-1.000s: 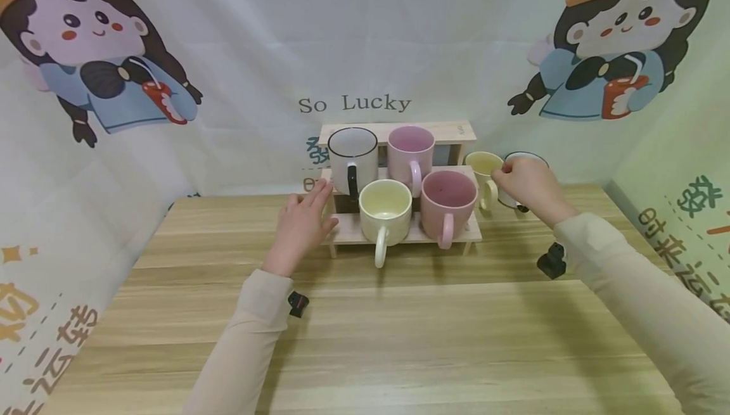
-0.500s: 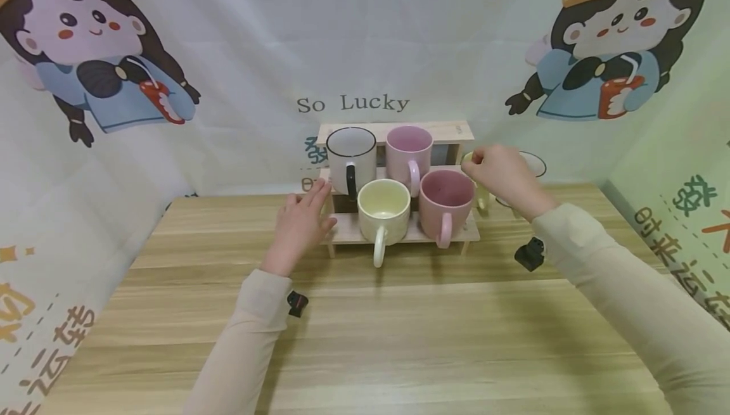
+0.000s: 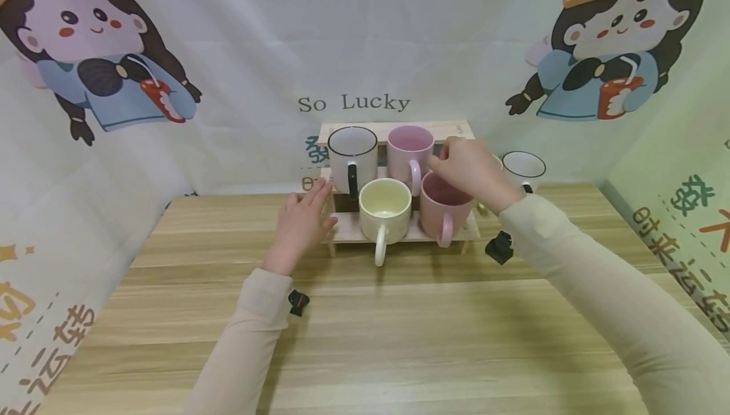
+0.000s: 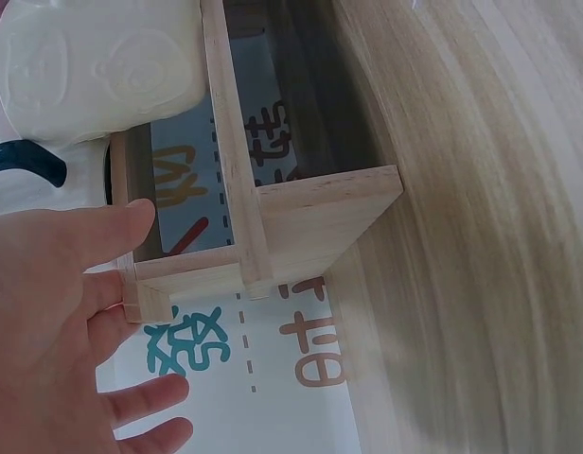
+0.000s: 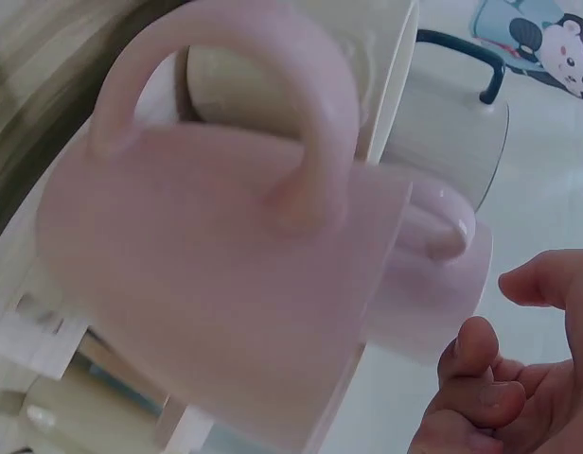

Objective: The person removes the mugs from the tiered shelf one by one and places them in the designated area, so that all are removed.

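My left hand (image 3: pixel 299 225) rests against the left end of the wooden rack (image 3: pixel 345 231), fingers fairly straight. In the left wrist view its thumb (image 4: pixel 131 222) touches the rack's end. My right hand (image 3: pixel 470 171) hovers over the dark pink mug (image 3: pixel 436 215), beside the light pink mug (image 3: pixel 401 165). Between its thumb (image 5: pixel 542 279) and bent fingers, the right wrist view shows a gap with nothing held. A white mug with a black rim (image 3: pixel 340 171) shares the shelf with the light pink mug. Below stands a cream mug (image 3: pixel 374 222). All four handles point forward.
Right of the rack, a second white mug (image 3: pixel 527 178) with a dark rim stands on the wooden table (image 3: pixel 399 339). My right hand mostly hides a yellow mug (image 3: pixel 481 208) beside it. A printed cloth (image 3: pixel 245 73) hangs close behind the rack.
My right hand has moved left, from above the yellow and white mugs at the right to beside the light pink mug. The left hand stays at the rack's end.
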The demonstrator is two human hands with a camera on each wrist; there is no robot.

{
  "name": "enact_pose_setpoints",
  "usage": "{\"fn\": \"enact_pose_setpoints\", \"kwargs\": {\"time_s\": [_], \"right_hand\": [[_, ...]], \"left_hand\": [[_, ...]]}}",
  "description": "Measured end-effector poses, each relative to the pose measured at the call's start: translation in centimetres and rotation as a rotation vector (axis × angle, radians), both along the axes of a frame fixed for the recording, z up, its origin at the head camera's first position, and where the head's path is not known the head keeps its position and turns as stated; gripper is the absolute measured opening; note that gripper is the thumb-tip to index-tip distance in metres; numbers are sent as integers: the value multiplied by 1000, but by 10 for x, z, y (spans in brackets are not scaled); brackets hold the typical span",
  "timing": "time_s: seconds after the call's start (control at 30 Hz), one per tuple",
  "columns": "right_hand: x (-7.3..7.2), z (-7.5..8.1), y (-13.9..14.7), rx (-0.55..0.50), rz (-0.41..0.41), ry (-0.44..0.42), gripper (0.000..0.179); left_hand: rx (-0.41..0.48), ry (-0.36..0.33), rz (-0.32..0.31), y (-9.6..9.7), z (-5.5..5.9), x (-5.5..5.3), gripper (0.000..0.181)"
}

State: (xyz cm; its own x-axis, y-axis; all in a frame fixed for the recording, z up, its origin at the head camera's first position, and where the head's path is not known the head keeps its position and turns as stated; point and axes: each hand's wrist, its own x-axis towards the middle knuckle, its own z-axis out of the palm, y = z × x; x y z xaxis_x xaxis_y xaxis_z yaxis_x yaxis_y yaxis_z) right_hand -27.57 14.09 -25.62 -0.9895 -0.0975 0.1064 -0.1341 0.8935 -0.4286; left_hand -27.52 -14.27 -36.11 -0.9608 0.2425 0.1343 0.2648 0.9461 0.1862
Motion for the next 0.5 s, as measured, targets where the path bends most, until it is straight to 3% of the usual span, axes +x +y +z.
{"fn": "enact_pose_setpoints", "kwargs": {"time_s": [0.17,0.5], "right_hand": [[-2,-5,-11,-48,32,16,40],[-4,-13,-29,-39,54,-10,45]], "left_hand": [[10,-5,-1,0,-2,-1,73],[7,-14,6,0,0,0,73]]}}
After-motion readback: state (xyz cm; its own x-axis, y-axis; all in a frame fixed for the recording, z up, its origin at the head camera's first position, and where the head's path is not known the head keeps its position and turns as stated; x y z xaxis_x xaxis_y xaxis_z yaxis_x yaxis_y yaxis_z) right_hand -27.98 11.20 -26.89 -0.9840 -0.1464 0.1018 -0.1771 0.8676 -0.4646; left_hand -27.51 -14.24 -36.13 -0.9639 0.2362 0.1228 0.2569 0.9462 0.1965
